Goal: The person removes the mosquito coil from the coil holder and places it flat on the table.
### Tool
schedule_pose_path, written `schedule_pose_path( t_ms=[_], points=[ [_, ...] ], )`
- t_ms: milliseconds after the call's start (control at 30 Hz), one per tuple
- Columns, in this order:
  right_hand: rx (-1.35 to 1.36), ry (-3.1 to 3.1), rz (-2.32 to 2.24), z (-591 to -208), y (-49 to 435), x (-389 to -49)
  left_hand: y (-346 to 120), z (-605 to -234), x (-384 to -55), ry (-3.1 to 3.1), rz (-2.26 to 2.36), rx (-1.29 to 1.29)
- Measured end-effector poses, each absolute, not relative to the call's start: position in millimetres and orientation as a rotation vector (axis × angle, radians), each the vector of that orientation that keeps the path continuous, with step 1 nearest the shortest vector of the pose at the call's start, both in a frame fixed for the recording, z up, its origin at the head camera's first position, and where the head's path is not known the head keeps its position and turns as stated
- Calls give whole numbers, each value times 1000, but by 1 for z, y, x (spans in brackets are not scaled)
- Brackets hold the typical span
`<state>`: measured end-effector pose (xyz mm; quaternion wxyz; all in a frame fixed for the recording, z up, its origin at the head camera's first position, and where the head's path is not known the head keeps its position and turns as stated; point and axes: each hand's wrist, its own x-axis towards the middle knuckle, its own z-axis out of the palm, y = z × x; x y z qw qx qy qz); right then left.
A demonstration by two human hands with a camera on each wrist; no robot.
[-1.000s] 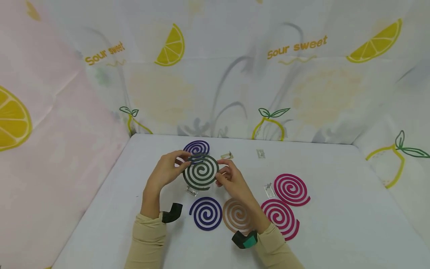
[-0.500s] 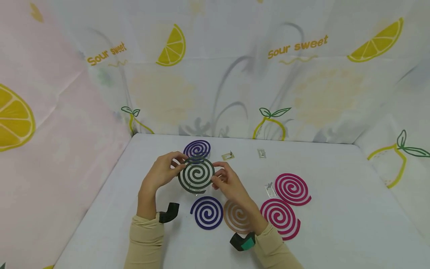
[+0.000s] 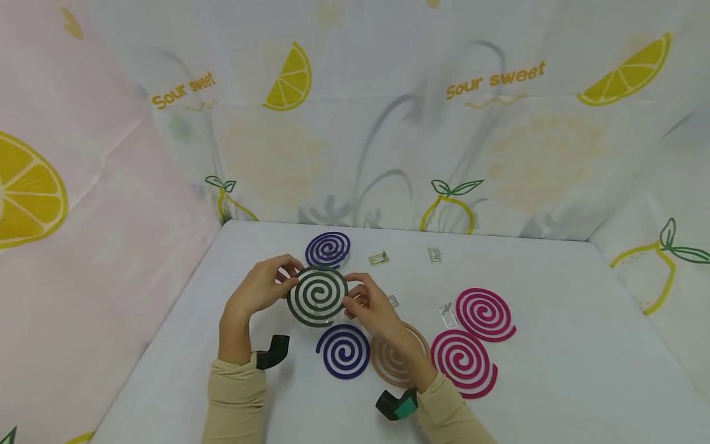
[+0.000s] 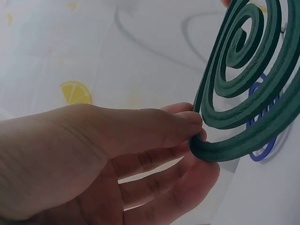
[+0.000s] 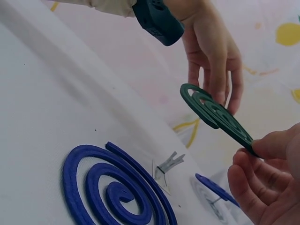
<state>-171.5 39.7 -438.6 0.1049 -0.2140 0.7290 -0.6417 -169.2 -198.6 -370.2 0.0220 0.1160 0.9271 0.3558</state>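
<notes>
A dark green mosquito coil (image 3: pixel 319 292) is held up above the table between both hands. The left hand (image 3: pixel 261 287) pinches its left rim; in the left wrist view the thumb (image 4: pixel 180 126) lies against the coil's edge. On the opposite rim the right hand (image 3: pixel 374 308) pinches it between thumb and fingers. In the right wrist view the green coil (image 5: pixel 206 105) is tilted and clear of the surface. A metal coil stand (image 5: pixel 162 173) with an upright prong sits below it. Just behind, a purple-blue coil (image 3: pixel 328 249) rests raised on another stand.
Nearer the person lie a blue coil (image 3: pixel 345 353) and a tan coil (image 3: pixel 388 367), partly under the right forearm. Two pink coils (image 3: pixel 482 313) lie at the right. Metal stands (image 3: pixel 448 316) are scattered about, including one at the back (image 3: pixel 435 254). Patterned cloth walls surround the white table (image 3: pixel 554 370).
Both hands have carried the green coil slightly left and toward the person. It now overlaps the purple-blue coil less, and a small stand shows beside the right hand.
</notes>
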Motion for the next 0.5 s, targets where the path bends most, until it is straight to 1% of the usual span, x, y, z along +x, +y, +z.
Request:
schedule_pose_path(
  t_ms=[500],
  points=[
    [-612, 2145, -1864, -440, 34, -165, -206, -372, -165, 2815, 1107, 304]
  ],
)
